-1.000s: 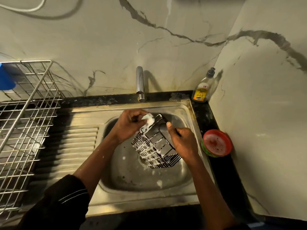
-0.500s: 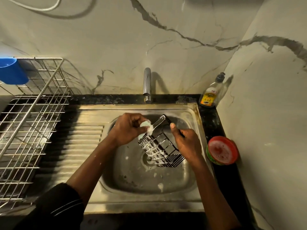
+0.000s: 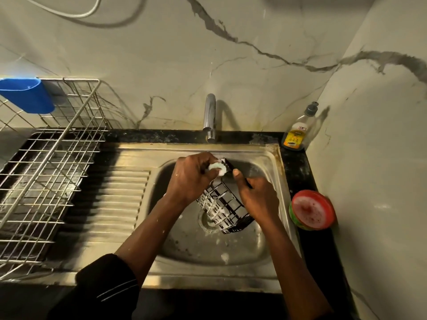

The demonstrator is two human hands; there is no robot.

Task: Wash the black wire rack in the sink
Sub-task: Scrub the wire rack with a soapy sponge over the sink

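The black wire rack (image 3: 223, 207) is held tilted over the steel sink (image 3: 261, 158), its lower wires streaked with white foam. My right hand (image 3: 257, 195) grips the rack's right side, thumb pointing up along its top edge. My left hand (image 3: 193, 176) holds a soapy white sponge (image 3: 218, 169) and presses it against the rack's upper far corner. The rack's bottom end hangs just above the drain (image 3: 209, 221).
The tap (image 3: 209, 116) stands behind the basin, with no water visible from it. A dish soap bottle (image 3: 298, 131) sits in the back right corner. A red and green soap tub (image 3: 312, 210) rests on the right counter. A metal drying rack (image 3: 46, 172) with a blue cup (image 3: 27, 94) fills the left.
The sponge in my left hand has moved up along the rack toward its top corner. The rack has turned a little more upright. The camera has shifted slightly.
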